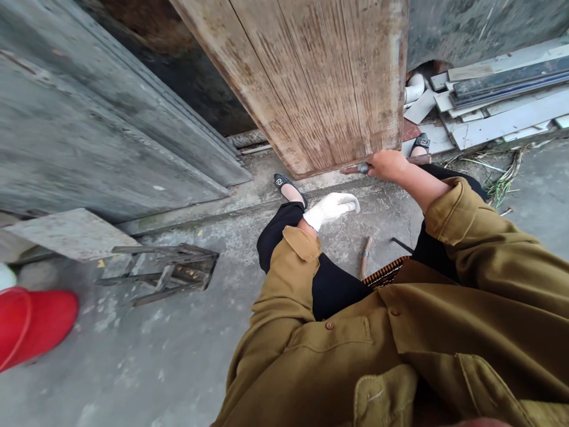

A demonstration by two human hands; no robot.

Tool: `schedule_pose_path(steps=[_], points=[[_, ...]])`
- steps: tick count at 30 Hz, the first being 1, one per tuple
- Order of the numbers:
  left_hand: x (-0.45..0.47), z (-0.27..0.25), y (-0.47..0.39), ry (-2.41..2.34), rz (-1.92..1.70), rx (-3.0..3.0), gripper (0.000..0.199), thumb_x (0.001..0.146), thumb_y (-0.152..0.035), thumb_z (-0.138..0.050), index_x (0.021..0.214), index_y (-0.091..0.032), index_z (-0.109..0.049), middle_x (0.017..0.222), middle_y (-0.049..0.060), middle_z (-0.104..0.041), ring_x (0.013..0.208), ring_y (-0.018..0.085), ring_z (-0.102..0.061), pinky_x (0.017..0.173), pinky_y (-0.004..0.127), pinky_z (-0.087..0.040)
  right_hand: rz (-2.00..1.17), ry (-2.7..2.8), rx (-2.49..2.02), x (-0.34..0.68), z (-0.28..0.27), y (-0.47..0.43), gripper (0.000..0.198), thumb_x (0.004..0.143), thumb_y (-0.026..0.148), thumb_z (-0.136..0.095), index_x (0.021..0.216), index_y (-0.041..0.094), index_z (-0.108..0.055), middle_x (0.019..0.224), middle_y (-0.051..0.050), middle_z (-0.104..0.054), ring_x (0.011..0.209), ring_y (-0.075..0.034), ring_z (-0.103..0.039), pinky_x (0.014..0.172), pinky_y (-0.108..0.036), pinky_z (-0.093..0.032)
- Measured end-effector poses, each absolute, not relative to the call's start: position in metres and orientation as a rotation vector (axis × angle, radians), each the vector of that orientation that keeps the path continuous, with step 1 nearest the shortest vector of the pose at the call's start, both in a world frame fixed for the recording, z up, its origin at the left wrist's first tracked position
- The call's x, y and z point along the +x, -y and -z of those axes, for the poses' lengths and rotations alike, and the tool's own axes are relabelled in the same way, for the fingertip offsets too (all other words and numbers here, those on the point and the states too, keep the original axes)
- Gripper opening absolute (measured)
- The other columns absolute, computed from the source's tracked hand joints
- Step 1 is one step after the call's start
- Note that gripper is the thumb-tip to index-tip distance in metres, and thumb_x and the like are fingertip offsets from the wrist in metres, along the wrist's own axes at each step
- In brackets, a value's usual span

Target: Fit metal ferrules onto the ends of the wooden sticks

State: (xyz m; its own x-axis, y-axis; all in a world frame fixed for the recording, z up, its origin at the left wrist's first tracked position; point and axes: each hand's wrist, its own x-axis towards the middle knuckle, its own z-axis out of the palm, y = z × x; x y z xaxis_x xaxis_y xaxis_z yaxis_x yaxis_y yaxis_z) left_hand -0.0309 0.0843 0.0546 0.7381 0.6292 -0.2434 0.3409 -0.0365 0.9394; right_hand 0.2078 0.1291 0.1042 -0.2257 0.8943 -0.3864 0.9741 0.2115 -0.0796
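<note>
My right hand (387, 165) is bare and wrapped round a brown wooden stick-like tool (418, 159). A grey band circles it left of my fist. The tool lies along the lower edge of a weathered plank door panel (324, 89). My left hand (332, 210), in a white glove, hangs over the concrete near my knee. Its fingers are loosely bent, and I see nothing in them. Below it on the ground lies a short wooden handle (365, 258), with a dark rod (402, 245) beside it.
A low wooden stool (171, 273) lies at the left, near a red plastic container (38, 320). Stacked boards (507, 118) and a white pipe elbow (415, 88) are at the right. A concrete step (200, 210) runs below the grey wall panel (102, 130).
</note>
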Motion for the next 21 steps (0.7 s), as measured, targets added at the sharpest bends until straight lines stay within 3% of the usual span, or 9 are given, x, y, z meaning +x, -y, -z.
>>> schedule_pose_path(steps=[3, 5, 8, 10, 13, 15, 18, 21], points=[[-0.036, -0.05, -0.089, -0.862, -0.338, 1.701, 0.024, 0.09, -0.039, -0.072, 0.084, -0.017, -0.077, 0.088, 0.007, -0.076, 0.08, 0.018, -0.066, 0.078, 0.029, -0.053, 0.471, -2.178, 1.457, 0.196, -0.096, -0.121, 0.038, 0.098, 0.027, -0.073, 0.13, 0.009, -0.083, 0.127, -0.023, -0.078, 0.118, -0.033, -0.074, 0.094, -0.036, -0.052], [-0.041, -0.046, -0.093, -0.893, -0.394, 1.733, 0.026, 0.091, -0.04, -0.068, 0.086, -0.016, -0.076, 0.088, 0.007, -0.076, 0.081, 0.018, -0.065, 0.08, 0.029, -0.053, 0.631, -2.125, 1.215, 0.192, -0.092, -0.117, 0.026, 0.095, 0.02, -0.077, 0.117, 0.009, -0.086, 0.104, -0.015, -0.081, 0.1, -0.026, -0.074, 0.088, -0.032, -0.05], [-0.048, -0.038, -0.099, -0.953, -0.47, 1.748, 0.028, 0.091, -0.042, -0.063, 0.088, -0.015, -0.073, 0.09, 0.007, -0.075, 0.082, 0.018, -0.064, 0.081, 0.029, -0.053, 0.963, -2.019, 0.976, 0.193, -0.094, -0.113, 0.016, 0.098, 0.015, -0.075, 0.108, 0.009, -0.085, 0.067, 0.001, -0.065, 0.069, -0.012, -0.06, 0.077, -0.025, -0.043], [-0.048, -0.033, -0.103, -1.008, -0.48, 1.754, 0.027, 0.09, -0.04, -0.062, 0.086, -0.015, -0.072, 0.091, 0.007, -0.074, 0.085, 0.019, -0.065, 0.085, 0.03, -0.053, 1.23, -1.989, 0.879, 0.199, -0.101, -0.112, 0.017, 0.1, 0.014, -0.073, 0.112, 0.008, -0.083, 0.062, 0.006, -0.058, 0.062, -0.008, -0.053, 0.072, -0.023, -0.039], [-0.044, -0.03, -0.106, -1.075, -0.495, 1.742, 0.022, 0.087, -0.035, -0.062, 0.086, -0.016, -0.072, 0.092, 0.007, -0.075, 0.09, 0.02, -0.066, 0.091, 0.032, -0.053, 1.681, -2.021, 0.783, 0.219, -0.115, -0.116, 0.026, 0.101, 0.014, -0.073, 0.125, 0.006, -0.08, 0.073, 0.005, -0.064, 0.067, -0.006, -0.055, 0.069, -0.021, -0.039], [-0.04, -0.031, -0.105, -1.092, -0.506, 1.718, 0.021, 0.088, -0.035, -0.062, 0.089, -0.016, -0.072, 0.086, 0.005, -0.072, 0.085, 0.019, -0.065, 0.085, 0.031, -0.052, 1.859, -2.145, 0.967, 0.235, -0.122, -0.119, 0.032, 0.099, 0.014, -0.074, 0.13, 0.009, -0.079, 0.077, 0.006, -0.066, 0.068, -0.006, -0.053, 0.068, -0.02, -0.039], [-0.037, -0.036, -0.101, -1.029, -0.45, 1.661, 0.027, 0.093, -0.042, -0.062, 0.091, -0.016, -0.071, 0.072, 0.001, -0.061, 0.065, 0.015, -0.052, 0.067, 0.027, -0.045, 1.993, -2.318, 1.477, 0.25, -0.126, -0.123, 0.023, 0.1, 0.023, -0.074, 0.12, 0.013, -0.08, 0.075, 0.004, -0.064, 0.065, -0.008, -0.051, 0.067, -0.021, -0.041], [-0.033, -0.036, -0.096, -0.911, -0.421, 1.604, 0.032, 0.094, -0.046, -0.061, 0.091, -0.016, -0.071, 0.073, 0.001, -0.061, 0.061, 0.012, -0.044, 0.062, 0.026, -0.04, 1.814, -2.411, 1.898, 0.246, -0.121, -0.126, 0.025, 0.104, 0.033, -0.068, 0.117, 0.014, -0.078, 0.077, -0.001, -0.066, 0.067, -0.012, -0.055, 0.068, -0.024, -0.046]])
